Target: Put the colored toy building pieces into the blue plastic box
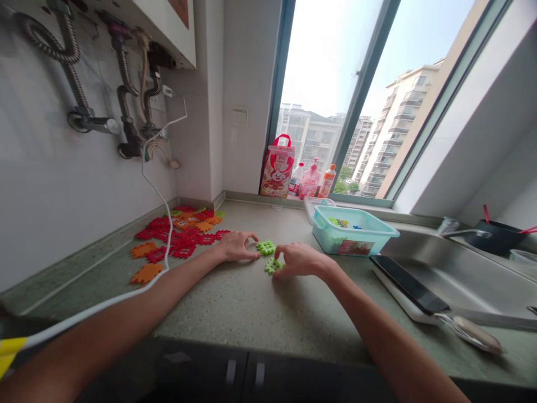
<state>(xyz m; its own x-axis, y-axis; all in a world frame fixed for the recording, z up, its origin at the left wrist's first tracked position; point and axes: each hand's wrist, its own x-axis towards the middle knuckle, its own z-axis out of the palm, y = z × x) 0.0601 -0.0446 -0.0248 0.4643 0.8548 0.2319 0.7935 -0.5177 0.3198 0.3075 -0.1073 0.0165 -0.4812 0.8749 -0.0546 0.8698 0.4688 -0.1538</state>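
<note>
The step in hand looks to be the close handling of two pieces. The right hand (pixel 300 259) has thumb and forefinger nearly closed, apparently pinching the lower light-green, toothed plastic piece (pixel 273 266), which seems tilted. The left hand (pixel 237 246) rests beside the upper light-green, openwork plastic piece (pixel 266 248); its thumb and forefinger are curled and a little parted at the left edge, and whether they grip or merely touch it cannot be told. Both green pieces lie near the middle of the table, close together between the hands. As a judgement, any next move calls for a light, steady pinch on these thin shapes and careful turning of their notched edges.

The speckled grey-green table (pixel 235 313) runs along the wall and below the window. At the left corner is a loose spread of red toothed plastic pieces (pixel 182 240) and orange toothed plastic pieces (pixel 146 273), with a white cable (pixel 157 193) passing in front. To the right stands a pale turquoise plastic box (pixel 327 240) with a few coloured pieces inside, a clear lid (pixel 311 208) behind it. Beyond are a white board (pixel 396 296) bearing a broad dark-bladed knife (pixel 413 285), and a stainless-steel sink (pixel 474 296). A red-and-pink bag (pixel 277 173) and bottles (pixel 310 180) stand on the windowsill; metal hoses (pixel 75 84) hang at the upper left.
</note>
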